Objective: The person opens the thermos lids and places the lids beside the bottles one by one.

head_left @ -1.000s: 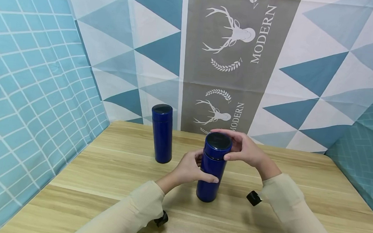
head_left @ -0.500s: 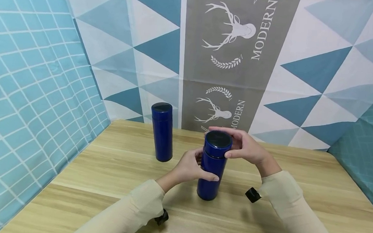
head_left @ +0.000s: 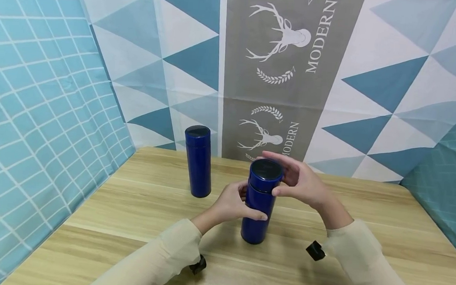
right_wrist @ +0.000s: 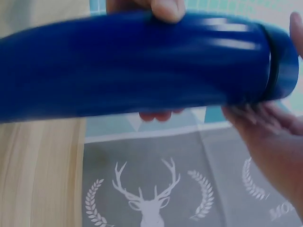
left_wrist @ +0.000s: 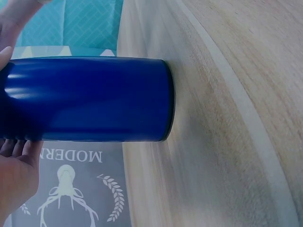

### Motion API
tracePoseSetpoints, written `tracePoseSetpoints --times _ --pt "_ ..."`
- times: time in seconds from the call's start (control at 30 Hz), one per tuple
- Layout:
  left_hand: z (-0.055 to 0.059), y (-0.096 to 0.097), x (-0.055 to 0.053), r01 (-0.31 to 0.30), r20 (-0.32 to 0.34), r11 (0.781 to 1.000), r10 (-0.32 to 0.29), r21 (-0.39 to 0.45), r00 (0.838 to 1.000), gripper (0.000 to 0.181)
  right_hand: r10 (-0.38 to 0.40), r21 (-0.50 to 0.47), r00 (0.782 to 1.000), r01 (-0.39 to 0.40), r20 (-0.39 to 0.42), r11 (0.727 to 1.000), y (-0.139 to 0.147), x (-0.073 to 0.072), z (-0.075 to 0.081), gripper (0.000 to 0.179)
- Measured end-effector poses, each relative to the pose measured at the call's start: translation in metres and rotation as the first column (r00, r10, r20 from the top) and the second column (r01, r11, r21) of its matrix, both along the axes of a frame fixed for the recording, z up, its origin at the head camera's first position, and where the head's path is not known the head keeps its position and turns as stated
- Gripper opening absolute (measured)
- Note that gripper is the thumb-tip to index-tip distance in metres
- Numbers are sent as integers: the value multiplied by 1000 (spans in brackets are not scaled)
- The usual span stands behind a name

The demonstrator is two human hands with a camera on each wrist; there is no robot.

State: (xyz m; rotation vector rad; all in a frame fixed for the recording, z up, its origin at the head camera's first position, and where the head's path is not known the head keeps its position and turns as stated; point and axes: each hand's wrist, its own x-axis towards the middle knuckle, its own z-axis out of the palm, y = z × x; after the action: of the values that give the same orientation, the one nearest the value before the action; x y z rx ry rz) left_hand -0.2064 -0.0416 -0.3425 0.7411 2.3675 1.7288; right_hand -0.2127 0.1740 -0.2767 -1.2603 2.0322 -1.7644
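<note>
A dark blue thermos flask (head_left: 254, 228) stands upright on the wooden table, its lid (head_left: 262, 183) topped by a black disc. A thin dark seam shows between lid and body. My left hand (head_left: 229, 205) grips the body around its middle, thumb across the front. At the top, my right hand (head_left: 303, 184) is around the lid's right side, thumb at its lower edge and fingers reaching behind it. In the right wrist view the flask (right_wrist: 142, 66) lies across the picture, with the lid (right_wrist: 285, 66) between right thumb and fingers. The far side of the lid is hidden.
A second blue flask (head_left: 199, 169) with a black top stands farther back to the left. Patterned cloth (head_left: 271, 88) hangs behind the wooden table (head_left: 136, 206), and blue tiled cloth (head_left: 36, 102) runs along its left side. A black wrist device hangs under each sleeve.
My right hand has turned slightly at the lid, its fingers opening out a little behind it and the forearm shifting right. The left hand keeps its hold on the flask.
</note>
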Motion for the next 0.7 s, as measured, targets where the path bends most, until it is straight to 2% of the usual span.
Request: tracePoseSetpoints --times 0.07,0.17,0.3,0.5,0.7 --pt "0 0 0 -1 1 1000 1 -2 1000 64 -108 20 994 108 -11 994 -3 9 1 77" --pt "0 -1 0 2 0 1000 -2 -3 1000 64 -251 43 968 251 -19 967 -9 21 3 74" --pt "0 0 -1 1 -3 1000 -1 -4 1000 65 -372 47 928 372 -12 927 -16 31 3 72" --pt "1 0 -1 5 -1 1000 -5 0 1000 65 -428 28 904 428 -25 903 -21 37 1 74" --pt "0 -1 -1 12 2 1000 -12 3 1000 65 -414 5 910 415 -22 910 -23 36 -2 71"
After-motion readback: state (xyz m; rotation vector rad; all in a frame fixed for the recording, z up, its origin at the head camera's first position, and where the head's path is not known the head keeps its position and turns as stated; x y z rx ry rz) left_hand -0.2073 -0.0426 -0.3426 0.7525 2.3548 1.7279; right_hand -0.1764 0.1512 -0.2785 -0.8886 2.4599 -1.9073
